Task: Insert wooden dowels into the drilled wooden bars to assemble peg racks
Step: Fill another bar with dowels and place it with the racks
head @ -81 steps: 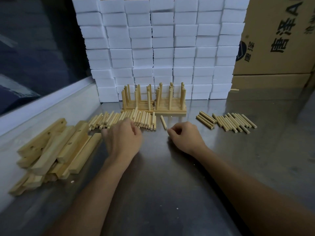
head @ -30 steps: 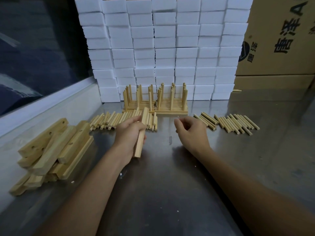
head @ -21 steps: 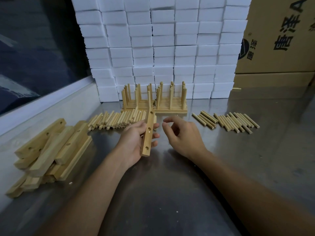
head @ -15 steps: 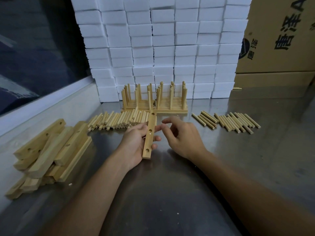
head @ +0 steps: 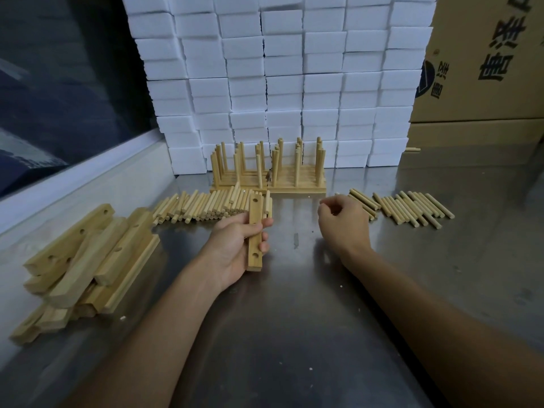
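Observation:
My left hand [head: 232,245] grips a drilled wooden bar [head: 255,231] around its middle, holes facing up, just above the steel table [head: 294,334]. My right hand [head: 344,222] sits with curled fingers at the left edge of the right pile of dowels [head: 412,209]; whether it holds a dowel is hidden. A longer row of dowels [head: 206,206] lies behind the bar. Two finished peg racks [head: 297,175] stand side by side at the back. A heap of drilled bars [head: 88,260] lies at the left.
A wall of white foam blocks [head: 294,69] rises right behind the racks. Cardboard boxes [head: 485,54] stand at the back right. A raised pale ledge [head: 73,184] runs along the table's left side.
My left hand picked a bar from the table and turned its holes upward. My right hand came close to the bar, then moved right to the dowel pile.

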